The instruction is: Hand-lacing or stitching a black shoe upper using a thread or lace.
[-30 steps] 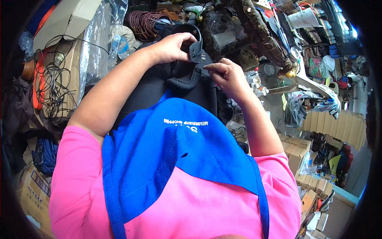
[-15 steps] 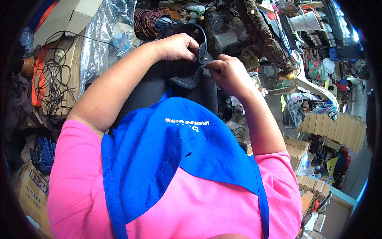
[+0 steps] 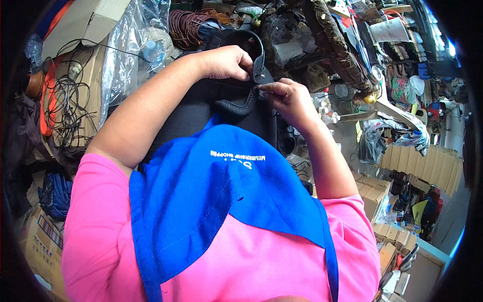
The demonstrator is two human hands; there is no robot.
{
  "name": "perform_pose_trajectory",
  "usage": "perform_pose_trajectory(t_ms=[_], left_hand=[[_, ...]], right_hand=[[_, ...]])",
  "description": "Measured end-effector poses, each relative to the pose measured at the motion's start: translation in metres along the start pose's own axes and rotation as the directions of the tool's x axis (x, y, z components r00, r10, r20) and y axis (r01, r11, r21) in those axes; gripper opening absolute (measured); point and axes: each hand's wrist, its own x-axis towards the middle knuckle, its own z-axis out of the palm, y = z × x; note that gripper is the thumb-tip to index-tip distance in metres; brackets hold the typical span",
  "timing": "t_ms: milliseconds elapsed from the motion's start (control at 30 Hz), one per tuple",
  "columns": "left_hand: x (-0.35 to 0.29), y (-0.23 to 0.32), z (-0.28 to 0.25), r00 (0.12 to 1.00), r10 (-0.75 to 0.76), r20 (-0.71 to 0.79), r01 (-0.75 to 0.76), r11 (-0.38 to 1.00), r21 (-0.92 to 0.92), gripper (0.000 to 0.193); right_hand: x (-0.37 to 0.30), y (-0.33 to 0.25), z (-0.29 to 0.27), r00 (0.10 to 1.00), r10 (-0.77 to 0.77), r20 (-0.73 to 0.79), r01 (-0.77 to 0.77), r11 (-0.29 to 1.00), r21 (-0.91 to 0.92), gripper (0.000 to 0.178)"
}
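Closest in, a blue apron [image 3: 186, 201] spreads across a pink shirt [image 3: 100, 216], and down at the left sits a printed cardboard box [image 3: 43, 246], contents hidden. Past the apron's edge, over dark cloth [image 3: 186, 118], here's the black piece [image 3: 262, 75]! Its near rim is thick, curved and ridged like braiding; a smooth band loops up behind, ending in a flap with small pale marks.

The right grip [image 3: 292, 100] is in from the right, index finger reaching out, tip right at the flap's lower edge; whether anything is pinched there, I can't tell. Across from it, the left grip [image 3: 234, 63] has its fingers curled just beside the band's left side; clamped or merely touching, can't say. So the piece sits between the two.

Farther out on the left, black cables [image 3: 75, 110] tangle against cardboard, and a clear plastic bag [image 3: 121, 60] wraps something pale. Beyond the hands, there's a coil of brown cord [image 3: 188, 25].
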Motion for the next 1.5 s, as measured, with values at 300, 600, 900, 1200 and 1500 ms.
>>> perform_pose_trajectory(t_ms=[300,600,900,1200,1500], left_hand=[[0.005,0.001,0.002,1.0,-0.019,-0.013,0.018,0.995,-0.1,0.028],[0.005,-0.003,-0.001,0.999,0.009,0.032,-0.006,0.995,-0.101,0.027],[0.007,0.003,-0.006,0.996,0.009,0.09,-0.007,1.0,-0.018,0.033],[0.008,-0.002,-0.004,0.997,-0.017,0.073,0.017,1.0,0.004,0.035],[0.008,-0.002,-0.001,1.0,-0.001,0.025,0.001,1.0,0.012,0.033]], right_hand=[[0.017,0.0,-0.013,0.995,-0.022,0.1,0.031,0.996,-0.086,0.019],[0.019,0.003,-0.018,0.992,-0.058,0.114,0.069,0.993,-0.095,0.02],[0.025,0.017,-0.012,0.986,-0.031,0.162,0.019,0.997,0.074,0.016],[0.017,0.046,0.006,0.925,0.19,0.328,-0.356,0.735,0.577,0.015],[0.017,0.057,0.01,0.918,0.157,0.363,-0.374,0.648,0.663,0.017]])
